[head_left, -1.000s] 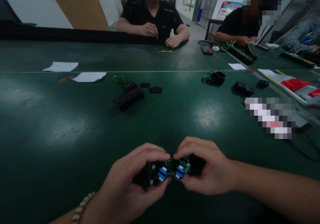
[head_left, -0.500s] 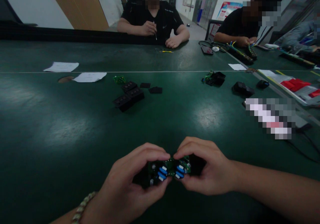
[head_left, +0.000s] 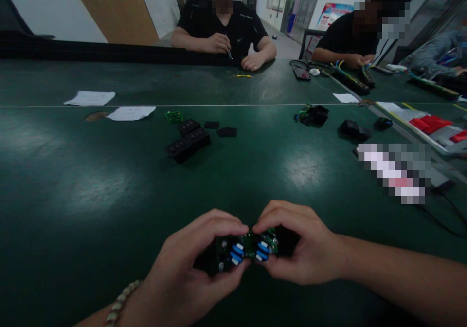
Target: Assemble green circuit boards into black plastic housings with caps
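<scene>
At the far left, two sheets of paper (head_left: 131,113) lie on the green table (head_left: 251,171). A little right of them, well beyond my hands, sits a small green board (head_left: 174,117), just beside a cluster of black boxes (head_left: 192,139), with flat black pieces (head_left: 226,132) to their right. Nearer, my left hand (head_left: 182,259) is closed on the left end of a circuit board (head_left: 249,244), which bears blue parts in pairs and stands at the near middle of the scene. My right hand (head_left: 310,244) grips its right end, forefingers along the far edge, thumbs along the near one. I cannot tell whether this is one board or two touching, nor whether the dark patches inside my grip are casing or shadow. Farther right, another green board lies against a black casing (head_left: 318,115), with more black parts (head_left: 353,130) to its right. I judge the step in hand to be steadying the board between both hands; the next move, I think, calls for even pressure at the edges, with neither end twisting and my fingertips off the blue parts.
</scene>
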{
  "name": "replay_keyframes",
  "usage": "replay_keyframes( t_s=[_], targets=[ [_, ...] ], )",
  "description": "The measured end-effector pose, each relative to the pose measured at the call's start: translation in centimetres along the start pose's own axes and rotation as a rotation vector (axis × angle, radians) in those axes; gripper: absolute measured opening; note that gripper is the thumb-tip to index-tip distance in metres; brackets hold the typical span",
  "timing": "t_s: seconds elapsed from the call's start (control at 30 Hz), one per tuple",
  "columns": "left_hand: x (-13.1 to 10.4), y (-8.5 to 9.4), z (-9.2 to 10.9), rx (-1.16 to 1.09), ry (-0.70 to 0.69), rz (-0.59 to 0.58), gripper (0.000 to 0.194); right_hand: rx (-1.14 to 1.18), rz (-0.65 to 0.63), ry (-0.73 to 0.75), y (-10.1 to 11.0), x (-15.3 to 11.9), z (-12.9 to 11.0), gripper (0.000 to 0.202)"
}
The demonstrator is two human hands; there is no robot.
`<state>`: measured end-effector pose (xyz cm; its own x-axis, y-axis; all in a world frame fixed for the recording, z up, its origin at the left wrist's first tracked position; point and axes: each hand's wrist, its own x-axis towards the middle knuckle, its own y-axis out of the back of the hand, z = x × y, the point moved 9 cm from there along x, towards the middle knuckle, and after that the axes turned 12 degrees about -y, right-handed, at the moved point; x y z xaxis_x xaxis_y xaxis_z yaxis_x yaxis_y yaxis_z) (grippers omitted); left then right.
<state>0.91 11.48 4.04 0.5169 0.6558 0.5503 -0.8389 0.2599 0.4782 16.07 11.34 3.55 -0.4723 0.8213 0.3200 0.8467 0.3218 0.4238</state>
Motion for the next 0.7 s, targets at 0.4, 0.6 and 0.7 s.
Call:
replay_keyframes(
  t_s=[0.4,0.6,0.7],
  targets=[
    [-0.22,-0.15,0.02,0.013,-0.004,-0.024,0.043,-0.003,0.004,0.007,-0.06,0.07,-0.02,0.036],
    [-0.39,-0.04,-0.14,0.020,0.002,-0.025,0.044,0.004,-0.002,0.010,-0.05,0.07,-0.13,0.035],
    [-0.32,0.02,-0.10,0.022,0.000,-0.016,0.044,0.003,-0.003,0.011,-0.06,0.02,-0.04,0.035]
  ],
)
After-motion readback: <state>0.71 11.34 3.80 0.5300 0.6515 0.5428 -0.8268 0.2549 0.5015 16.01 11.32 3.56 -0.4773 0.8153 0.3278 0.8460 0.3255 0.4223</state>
